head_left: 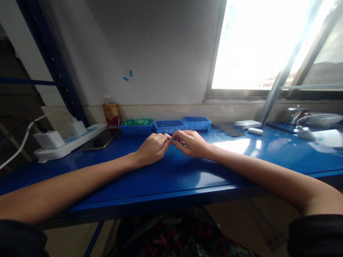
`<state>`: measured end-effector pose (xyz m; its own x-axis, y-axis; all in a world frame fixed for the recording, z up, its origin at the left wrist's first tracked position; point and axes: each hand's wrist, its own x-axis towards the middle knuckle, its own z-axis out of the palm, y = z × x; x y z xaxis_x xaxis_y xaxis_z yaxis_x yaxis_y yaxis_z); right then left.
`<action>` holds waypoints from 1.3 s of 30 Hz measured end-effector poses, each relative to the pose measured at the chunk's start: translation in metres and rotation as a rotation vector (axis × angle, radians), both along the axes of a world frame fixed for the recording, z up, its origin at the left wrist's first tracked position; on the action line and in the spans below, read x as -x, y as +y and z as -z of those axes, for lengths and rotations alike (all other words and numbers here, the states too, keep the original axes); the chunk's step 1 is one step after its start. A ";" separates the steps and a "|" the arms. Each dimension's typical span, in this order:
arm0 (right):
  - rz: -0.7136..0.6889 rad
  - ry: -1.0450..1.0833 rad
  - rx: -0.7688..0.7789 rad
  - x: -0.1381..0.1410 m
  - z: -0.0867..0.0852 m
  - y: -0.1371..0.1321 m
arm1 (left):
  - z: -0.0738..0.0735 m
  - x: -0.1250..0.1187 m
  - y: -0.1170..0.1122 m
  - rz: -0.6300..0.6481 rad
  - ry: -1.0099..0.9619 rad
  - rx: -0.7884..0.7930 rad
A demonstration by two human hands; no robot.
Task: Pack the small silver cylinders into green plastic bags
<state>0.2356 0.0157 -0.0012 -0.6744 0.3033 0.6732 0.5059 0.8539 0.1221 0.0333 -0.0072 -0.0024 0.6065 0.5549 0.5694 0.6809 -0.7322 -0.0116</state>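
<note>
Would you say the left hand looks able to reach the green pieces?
Probably yes: the green pieces lie in an open bin beyond the left hand, with nothing visibly between, though its fingers look occupied.

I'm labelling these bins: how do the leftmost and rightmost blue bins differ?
Contents: the leftmost bin holds green pieces poking above its rim; in the rightmost bin none show.
Place: the leftmost bin stands beside the phone; the rightmost bin sits just beyond the right hand.
Both are blue and open-topped.
</note>
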 end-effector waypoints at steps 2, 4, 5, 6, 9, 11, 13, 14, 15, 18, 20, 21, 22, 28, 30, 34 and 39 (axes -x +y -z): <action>-0.026 0.010 -0.038 -0.001 0.001 0.000 | -0.001 0.000 -0.001 0.023 -0.007 0.025; -0.056 0.004 -0.105 0.000 0.001 -0.002 | -0.003 0.000 -0.001 0.058 0.004 0.046; -0.070 -0.003 -0.144 0.000 0.000 -0.003 | -0.004 0.000 -0.002 0.073 0.012 0.054; -0.081 -0.009 -0.185 0.000 -0.002 -0.004 | -0.004 -0.001 -0.002 0.082 0.019 0.062; -0.087 0.016 -0.308 -0.004 -0.015 -0.002 | -0.004 -0.001 -0.001 0.069 0.031 0.093; -0.021 0.082 -0.354 -0.013 -0.029 0.009 | -0.003 -0.001 0.001 0.037 0.036 0.131; 0.180 0.205 -0.334 -0.027 -0.040 0.027 | -0.002 -0.001 0.002 0.006 0.046 0.166; 0.318 0.261 -0.285 -0.036 -0.044 0.037 | -0.002 -0.001 0.002 -0.004 0.054 0.177; 0.452 0.278 -0.206 -0.044 -0.045 0.047 | -0.002 -0.001 0.002 -0.010 0.061 0.183; 0.683 0.143 0.057 -0.063 -0.038 0.066 | -0.002 -0.001 0.002 -0.016 0.080 0.195; 0.617 -0.032 0.160 -0.065 -0.028 0.066 | -0.002 -0.001 0.001 -0.020 0.084 0.200; 0.535 -0.105 0.191 -0.062 -0.023 0.064 | -0.002 -0.001 0.002 -0.021 0.083 0.200; 0.439 -0.165 0.213 -0.057 -0.018 0.060 | -0.001 -0.001 0.002 -0.022 0.084 0.201; 0.169 -0.336 0.266 -0.034 -0.003 0.055 | 0.000 -0.003 0.003 -0.022 0.091 0.198; 0.157 -0.327 0.280 -0.036 -0.002 0.059 | 0.000 -0.002 0.003 -0.022 0.094 0.196; 0.178 -0.297 0.264 -0.040 0.000 0.064 | 0.000 -0.002 0.003 -0.024 0.107 0.192; 0.220 -0.228 0.236 -0.036 0.004 0.061 | 0.000 -0.002 0.003 -0.025 0.118 0.201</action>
<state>0.2715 0.0771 -0.0050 -0.7000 0.5860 0.4082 0.6628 0.7459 0.0658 0.0358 -0.0046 -0.0021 0.6471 0.6656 0.3719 0.7013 -0.7109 0.0521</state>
